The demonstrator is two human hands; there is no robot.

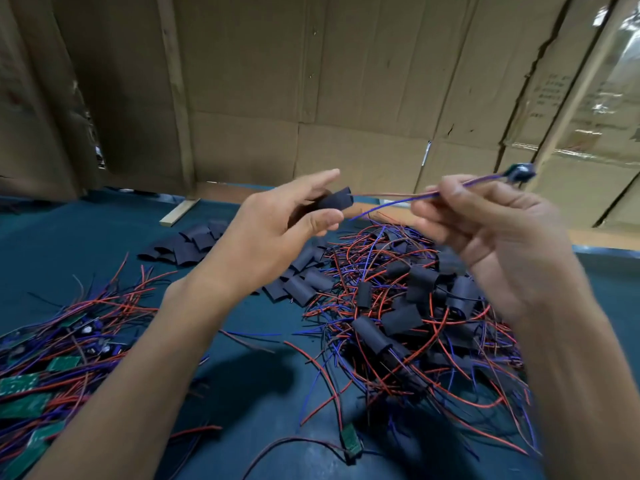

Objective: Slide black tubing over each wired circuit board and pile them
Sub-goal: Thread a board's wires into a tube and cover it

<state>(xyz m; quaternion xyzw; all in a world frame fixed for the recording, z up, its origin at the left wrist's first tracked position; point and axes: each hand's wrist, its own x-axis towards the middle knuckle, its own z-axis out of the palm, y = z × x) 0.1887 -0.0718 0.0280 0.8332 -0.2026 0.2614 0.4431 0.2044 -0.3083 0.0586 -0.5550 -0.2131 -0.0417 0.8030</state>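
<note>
Black tubing piece [334, 201] being pinched by left hand [277, 230], raised over table [86, 244] | right hand [491, 220] curling round wires [398, 199] of blurred circuit board [519, 172] | sleeved pile [415, 306] lying below right | bare boards [41, 386] lying left

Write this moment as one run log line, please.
left hand: pinches black tube | right hand: holds board wires | wires not yet inside tube

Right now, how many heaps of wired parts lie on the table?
2: bare boards at lower left, sleeved boards at right under the hands. Loose tubing lies between; more may be hidden.
</note>
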